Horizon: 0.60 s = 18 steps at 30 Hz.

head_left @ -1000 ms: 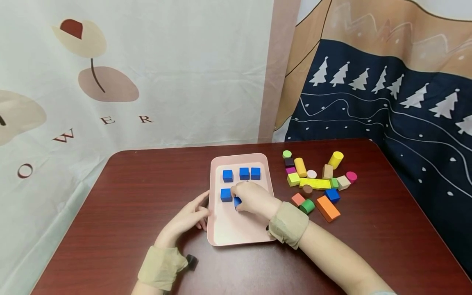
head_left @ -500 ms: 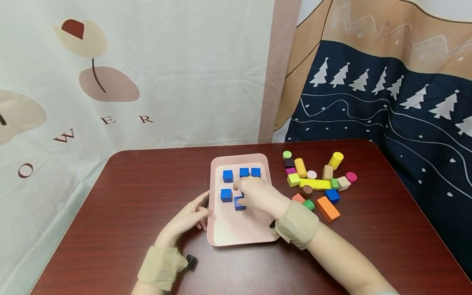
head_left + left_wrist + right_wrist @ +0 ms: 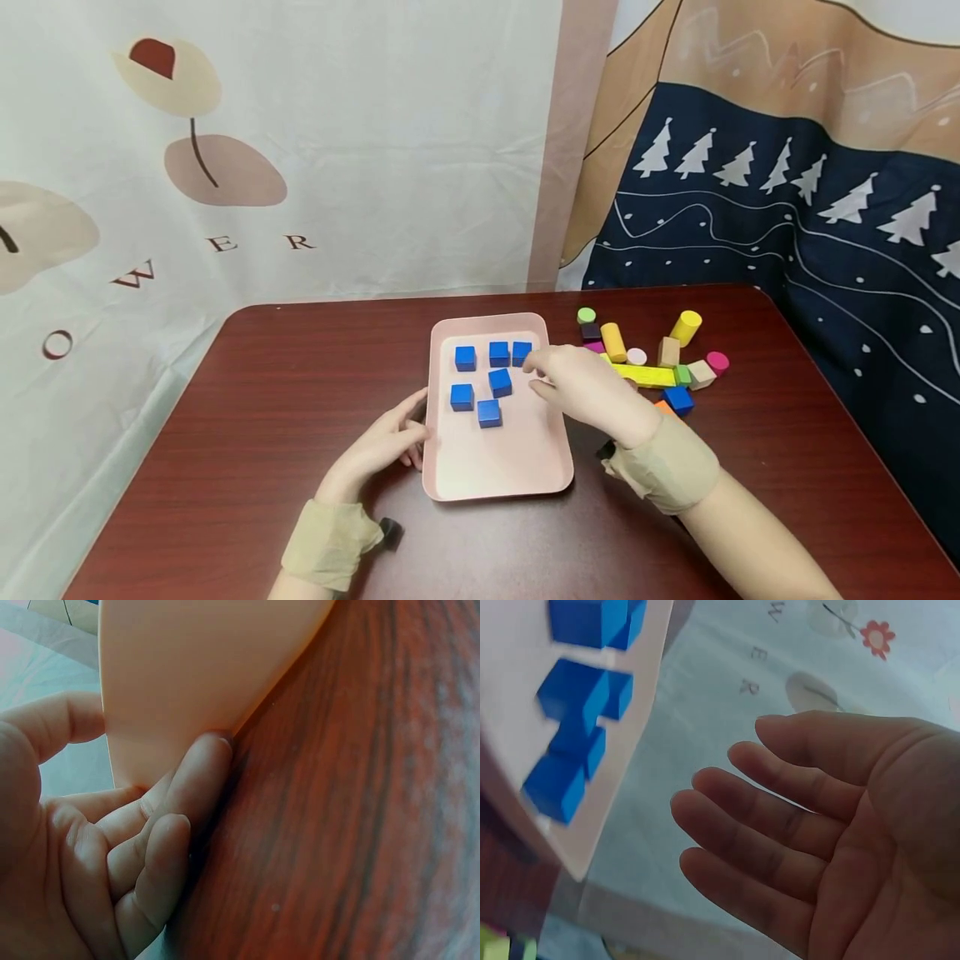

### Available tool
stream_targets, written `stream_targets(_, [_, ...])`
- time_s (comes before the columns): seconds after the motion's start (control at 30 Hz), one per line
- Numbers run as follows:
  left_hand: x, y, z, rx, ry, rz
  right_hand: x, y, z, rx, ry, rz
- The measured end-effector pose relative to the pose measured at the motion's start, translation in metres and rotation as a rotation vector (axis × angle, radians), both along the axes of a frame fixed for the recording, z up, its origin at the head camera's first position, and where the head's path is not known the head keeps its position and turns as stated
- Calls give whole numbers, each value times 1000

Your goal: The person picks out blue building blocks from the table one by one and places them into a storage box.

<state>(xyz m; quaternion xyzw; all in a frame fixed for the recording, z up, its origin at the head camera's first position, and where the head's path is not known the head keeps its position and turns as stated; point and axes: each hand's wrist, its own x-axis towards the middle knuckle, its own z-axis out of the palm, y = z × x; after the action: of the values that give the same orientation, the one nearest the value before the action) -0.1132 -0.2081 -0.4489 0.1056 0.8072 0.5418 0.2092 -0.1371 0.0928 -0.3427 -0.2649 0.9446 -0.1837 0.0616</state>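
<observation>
My left hand (image 3: 384, 439) holds the left edge of a pale pink tray (image 3: 495, 475). In the left wrist view its thumb (image 3: 71, 724) meets the rim and the other fingers (image 3: 199, 776) bend against the outer wall. My right hand (image 3: 588, 387) hovers over the tray's right edge with nothing in it; the right wrist view shows its fingers (image 3: 742, 832) loosely spread. Inside the tray are several blue cubes: three in the far row, one blue cube (image 3: 462, 397) at left, another blue cube (image 3: 500, 383) slightly turned, and a nearer blue cube (image 3: 489, 413).
Right of the tray lies a group of coloured blocks, partly hidden by my right hand: a yellow bar (image 3: 645, 377), a yellow cylinder (image 3: 686, 328), a blue block (image 3: 678, 401) and others. All rest on a dark red wooden table (image 3: 315, 350). Printed curtains (image 3: 412, 167) hang behind it.
My right hand has let go of the nearer blue cube, then lifted away rightward from the turned cube, leaving both in the tray. The left hand stays at the tray's edge.
</observation>
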Motion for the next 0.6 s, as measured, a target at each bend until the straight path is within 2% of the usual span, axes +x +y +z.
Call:
stream_targets(0.27, [0, 1, 0, 26, -7, 3, 4, 45, 2, -68, 109, -70])
stream_targets(0.47, [0, 1, -2, 20, -5, 2, 11, 72, 5, -58, 163, -131])
stream_targets(0.6, [0, 1, -2, 20, -1, 3, 15, 86, 8, -40, 149, -166])
